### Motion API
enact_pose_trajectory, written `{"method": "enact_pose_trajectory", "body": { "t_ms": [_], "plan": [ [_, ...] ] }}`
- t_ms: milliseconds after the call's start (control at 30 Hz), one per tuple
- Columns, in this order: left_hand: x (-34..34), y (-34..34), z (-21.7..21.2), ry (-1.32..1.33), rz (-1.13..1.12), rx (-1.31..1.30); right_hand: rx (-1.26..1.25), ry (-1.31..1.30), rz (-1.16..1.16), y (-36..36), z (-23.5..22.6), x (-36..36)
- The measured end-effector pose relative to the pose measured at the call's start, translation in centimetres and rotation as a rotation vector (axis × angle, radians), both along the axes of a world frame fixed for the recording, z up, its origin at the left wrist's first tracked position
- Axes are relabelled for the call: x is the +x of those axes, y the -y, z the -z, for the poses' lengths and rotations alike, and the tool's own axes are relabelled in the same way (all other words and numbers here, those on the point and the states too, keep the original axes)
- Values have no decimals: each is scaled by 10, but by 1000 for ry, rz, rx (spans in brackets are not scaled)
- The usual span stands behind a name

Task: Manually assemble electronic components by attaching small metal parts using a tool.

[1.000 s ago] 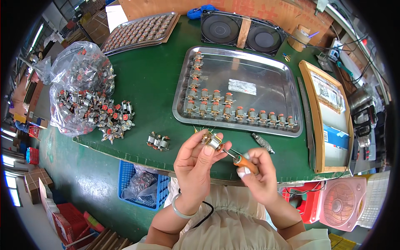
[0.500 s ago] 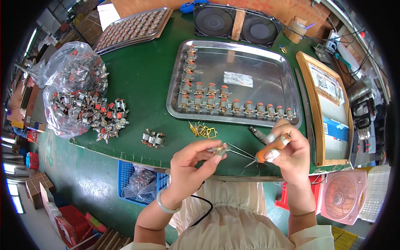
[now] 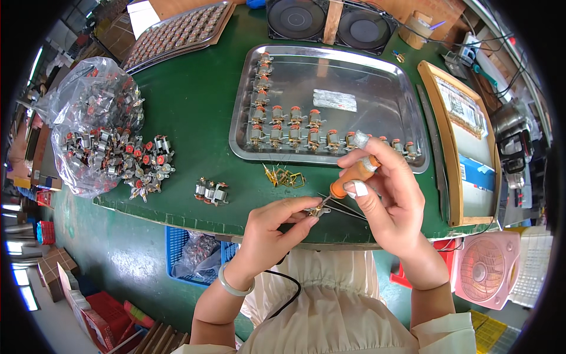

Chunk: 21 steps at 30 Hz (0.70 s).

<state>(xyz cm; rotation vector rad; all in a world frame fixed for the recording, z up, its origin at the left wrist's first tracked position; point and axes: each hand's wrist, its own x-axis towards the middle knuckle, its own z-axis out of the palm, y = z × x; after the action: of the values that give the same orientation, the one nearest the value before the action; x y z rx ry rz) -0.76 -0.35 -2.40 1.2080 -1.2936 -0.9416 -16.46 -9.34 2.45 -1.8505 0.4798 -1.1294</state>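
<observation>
Between the thumb and fingers of my left hand (image 3: 282, 223) is a small metal component (image 3: 317, 210), mostly hidden by the fingertips. My right hand (image 3: 389, 200) grips an orange-handled screwdriver (image 3: 349, 180), its thin shaft slanting down to the component and seeming to touch it. White wrapping covers some fingertips of that hand. Below the handle extend slim metal tweezers (image 3: 348, 210); I cannot tell whether the right hand also holds them. Just beyond my hands, a metal tray (image 3: 247, 150) carries rows of small metal components with red tops (image 3: 313, 139). Yellow wire frames (image 3: 285, 177) lie before it.
More components spill from a clear plastic bag (image 3: 65, 159) at the left; a few stand apart (image 3: 211, 192). A second full tray (image 3: 177, 35) lies far left. Two black fans (image 3: 298, 19) stand at the back, a wooden frame (image 3: 454, 221) at the right. Below is a blue crate (image 3: 177, 274).
My right hand has raised and tilted the screwdriver, bringing its tip left onto the component in my left hand. The tray and table sit slightly higher in view.
</observation>
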Motion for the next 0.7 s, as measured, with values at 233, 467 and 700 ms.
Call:
{"method": "enact_pose_trajectory", "body": {
  "t_ms": [233, 467, 700],
  "plan": [
    [-1, -1, 0, 70, -24, 20, 111, -55, 0, 2, -6, 3],
    [-5, 0, -3, 182, -68, -40, -137, -210, 86, 3, -17, 1],
    [-2, -1, 0, 143, -76, 10, 455, 15, -382, 18, -14, -3]
  ]
}}
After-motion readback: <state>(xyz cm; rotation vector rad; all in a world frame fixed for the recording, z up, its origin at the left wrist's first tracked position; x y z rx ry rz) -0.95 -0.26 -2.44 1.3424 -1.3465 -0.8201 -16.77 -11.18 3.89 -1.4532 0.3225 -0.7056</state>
